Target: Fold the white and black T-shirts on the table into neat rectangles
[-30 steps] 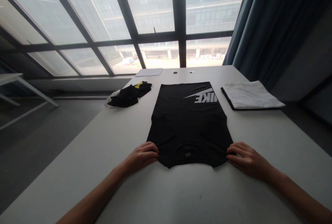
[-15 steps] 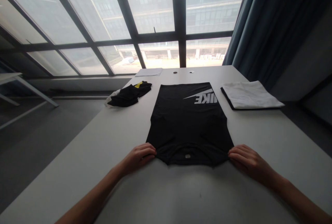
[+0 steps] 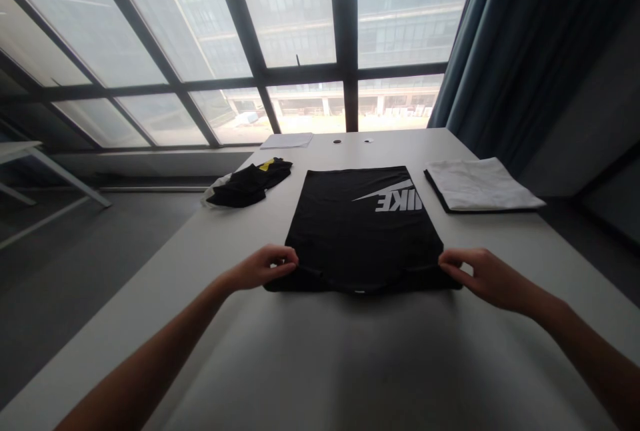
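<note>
A black T-shirt with a white logo lies flat on the white table, its sleeves folded in. My left hand pinches its near left corner. My right hand pinches the near right corner. Both hands hold the near edge lifted a little off the table, so the collar end hangs between them above the tabletop.
A crumpled black garment with a yellow tag lies at the table's left edge. A folded white garment on a black one sits at the right. A sheet of paper lies at the far end, by the windows. A dark curtain hangs at the right.
Both hands have closed on the shirt's near corners and raised them, moving away from me. The near edge has left the table and the visible shirt looks shorter.
</note>
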### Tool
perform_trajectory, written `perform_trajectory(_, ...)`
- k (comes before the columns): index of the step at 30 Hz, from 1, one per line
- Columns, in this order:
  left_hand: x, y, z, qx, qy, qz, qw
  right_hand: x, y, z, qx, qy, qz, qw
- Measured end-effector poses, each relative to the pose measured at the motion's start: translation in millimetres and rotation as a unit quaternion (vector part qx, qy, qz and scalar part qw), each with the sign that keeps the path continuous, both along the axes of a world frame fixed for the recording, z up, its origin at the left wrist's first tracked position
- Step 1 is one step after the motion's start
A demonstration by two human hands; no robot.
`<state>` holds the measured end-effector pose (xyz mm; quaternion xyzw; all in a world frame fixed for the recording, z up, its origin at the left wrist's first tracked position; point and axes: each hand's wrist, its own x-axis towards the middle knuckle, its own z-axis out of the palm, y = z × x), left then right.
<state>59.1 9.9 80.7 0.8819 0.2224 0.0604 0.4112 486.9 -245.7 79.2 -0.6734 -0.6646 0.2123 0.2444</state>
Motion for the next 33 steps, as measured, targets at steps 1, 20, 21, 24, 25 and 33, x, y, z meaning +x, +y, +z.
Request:
perform_trajectory(1, 6.1, 11.2, 1.9, -0.011, 0.011, 0.001, 1.0, 2.7, 12.4, 5.4, -0.016, 0.001, -0.009, 1.0)
perform_trajectory(20, -10.3, 54.3, -30.6, -0.118, 0.112, 0.175, 0.971, 40.8, 67.8, -62.7, -0.087, 0.112, -0.164, 0.976)
perform_trajectory(21, -12.9, 51.4, -31.0, -0.127, 0.118, 0.185, 0.967, 40.3, 65.3, -62.9, -0.088, 0.109, -0.168, 0.976)
perform_trajectory(24, -14.7, 43.2, -34.5, -0.138, 0.115, 0.208, 0.962, 37.7, 62.0, -63.4, -0.085, 0.085, -0.17, 0.978)
perform_trajectory(25, -14.1, 41.2, -36.7, -0.135, 0.104, 0.21, 0.963, 36.6, 62.0, -63.9, -0.08, 0.081, -0.168, 0.979)
perform_trajectory(33, -18.0, 25.7, -50.2, -0.06, 0.076, 0.193, 0.976, 25.7, 50.2, -72.9, -0.075, 0.078, -0.127, 0.986)
